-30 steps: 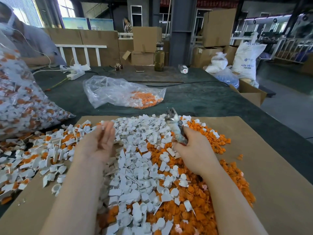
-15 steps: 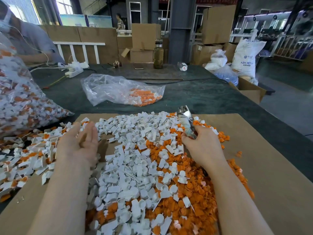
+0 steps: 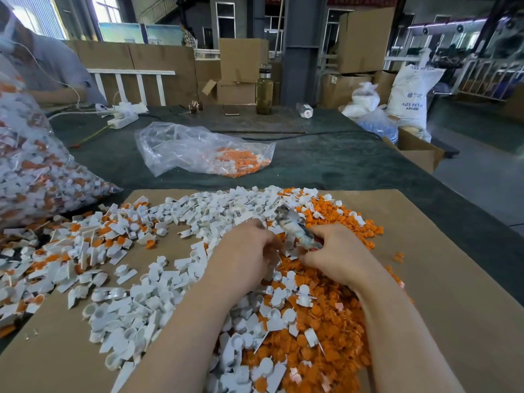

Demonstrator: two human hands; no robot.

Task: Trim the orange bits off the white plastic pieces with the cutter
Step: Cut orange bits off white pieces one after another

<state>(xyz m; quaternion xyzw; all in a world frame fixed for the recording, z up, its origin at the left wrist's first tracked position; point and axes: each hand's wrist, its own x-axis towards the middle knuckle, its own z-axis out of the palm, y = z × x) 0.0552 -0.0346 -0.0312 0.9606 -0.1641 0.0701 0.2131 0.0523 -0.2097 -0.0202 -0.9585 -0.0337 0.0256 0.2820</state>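
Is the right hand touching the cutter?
Touching. The head view shows the right hand with fingers curled round the handle of the cutter, whose metal tip sticks up above the knuckles.

Right hand [image 3: 337,256] grips cutter [image 3: 295,228], seemingly.

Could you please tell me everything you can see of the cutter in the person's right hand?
The cutter looks like worn grey metal, its head pointing up and away, tilted left. The right hand grips its lower part, hiding the handles. It is raised over the heap of white and orange pieces. Whether its blades are apart cannot be told.
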